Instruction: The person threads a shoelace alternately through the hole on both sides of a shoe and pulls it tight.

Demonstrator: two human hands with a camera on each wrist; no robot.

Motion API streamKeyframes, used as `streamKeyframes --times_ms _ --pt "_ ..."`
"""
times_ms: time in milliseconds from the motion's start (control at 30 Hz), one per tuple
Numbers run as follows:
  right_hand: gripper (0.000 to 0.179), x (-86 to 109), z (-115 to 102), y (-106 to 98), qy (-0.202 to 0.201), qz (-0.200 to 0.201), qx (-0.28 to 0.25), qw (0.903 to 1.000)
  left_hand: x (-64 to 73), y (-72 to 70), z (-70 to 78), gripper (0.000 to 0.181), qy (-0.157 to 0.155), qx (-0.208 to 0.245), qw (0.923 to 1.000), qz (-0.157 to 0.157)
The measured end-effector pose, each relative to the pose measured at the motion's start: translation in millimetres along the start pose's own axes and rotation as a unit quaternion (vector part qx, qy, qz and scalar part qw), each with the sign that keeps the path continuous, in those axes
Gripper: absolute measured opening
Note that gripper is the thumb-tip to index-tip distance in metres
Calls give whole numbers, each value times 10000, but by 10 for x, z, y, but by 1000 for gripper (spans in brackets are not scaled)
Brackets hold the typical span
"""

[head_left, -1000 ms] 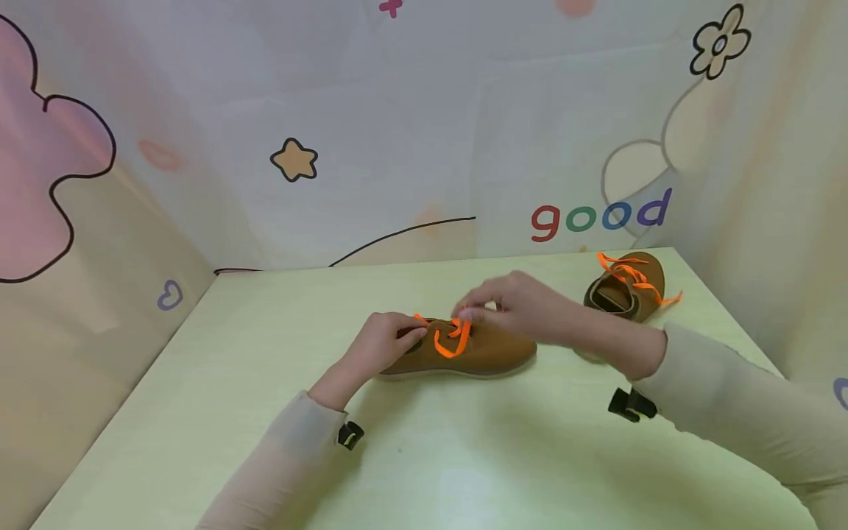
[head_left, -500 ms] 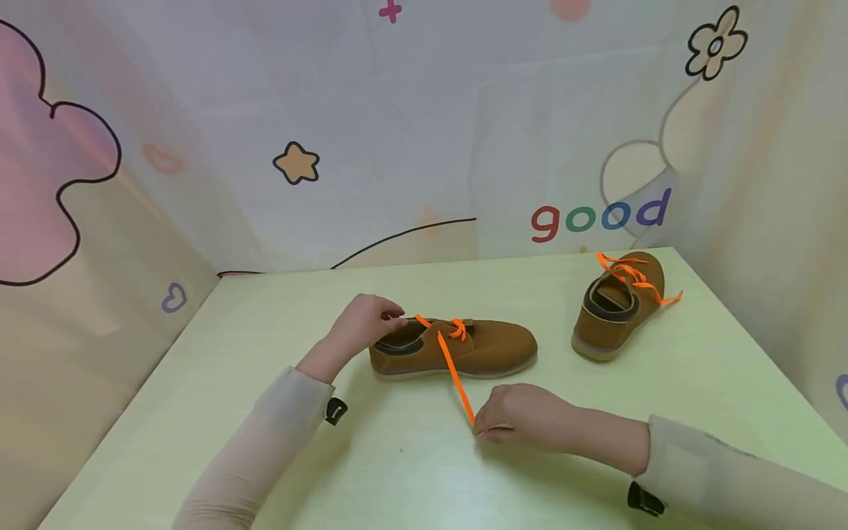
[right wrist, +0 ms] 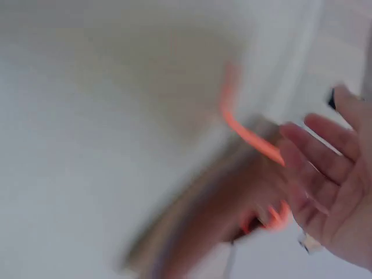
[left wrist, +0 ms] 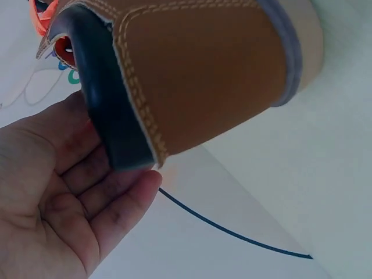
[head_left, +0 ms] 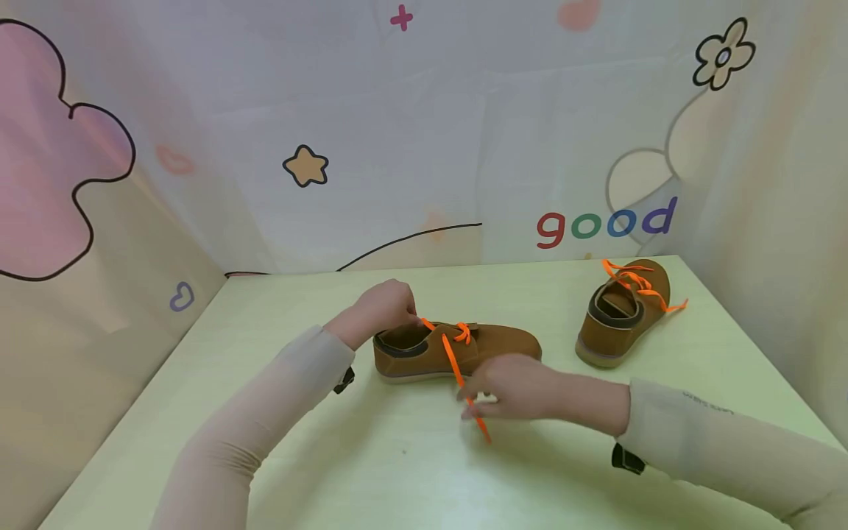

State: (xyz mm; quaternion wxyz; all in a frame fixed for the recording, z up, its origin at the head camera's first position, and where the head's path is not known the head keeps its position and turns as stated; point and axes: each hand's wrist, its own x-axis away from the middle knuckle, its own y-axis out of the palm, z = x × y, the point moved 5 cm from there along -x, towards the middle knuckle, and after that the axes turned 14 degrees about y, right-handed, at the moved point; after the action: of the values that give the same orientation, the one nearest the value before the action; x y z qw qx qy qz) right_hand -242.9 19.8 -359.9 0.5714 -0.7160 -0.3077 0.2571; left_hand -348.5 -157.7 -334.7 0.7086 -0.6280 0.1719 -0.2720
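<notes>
A brown shoe [head_left: 500, 342] with an orange lace [head_left: 452, 361] stands side-on on the table, toe to the right. My left hand [head_left: 380, 309] reaches over its far side, fingertips right at the other orange lace end. In the left wrist view, the shoe's dark-lined heel collar [left wrist: 99, 99] hides the thumb and the tips of some fingers, so I cannot tell whether they pinch that lace. My right hand [head_left: 513, 386] is in front of the shoe with fingers apart. The near lace hangs forward past these fingers, its end loose; the right wrist view is blurred.
A second brown shoe [head_left: 606, 335] with loose orange laces stands at the back right of the pale green table [head_left: 318, 442]. A printed curtain [head_left: 397, 132] hangs behind the table and along both sides.
The right hand pulled the near lace out toward the front, undoing the bow's loop, then released it and moved back toward the shoe. My left hand shifted from the shoe opening to its far side.
</notes>
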Motion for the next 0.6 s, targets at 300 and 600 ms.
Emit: streamKeyframes --times_ms 300,600 --pt "33 -909 391 -333 1877 -128 -877 9782 -161 -71 3 20 -40 -123 9966 -809" --pt "26 -1143 501 -132 2432 15 -2204 9446 -203 -31 45 16 -154 114 9912 -1313"
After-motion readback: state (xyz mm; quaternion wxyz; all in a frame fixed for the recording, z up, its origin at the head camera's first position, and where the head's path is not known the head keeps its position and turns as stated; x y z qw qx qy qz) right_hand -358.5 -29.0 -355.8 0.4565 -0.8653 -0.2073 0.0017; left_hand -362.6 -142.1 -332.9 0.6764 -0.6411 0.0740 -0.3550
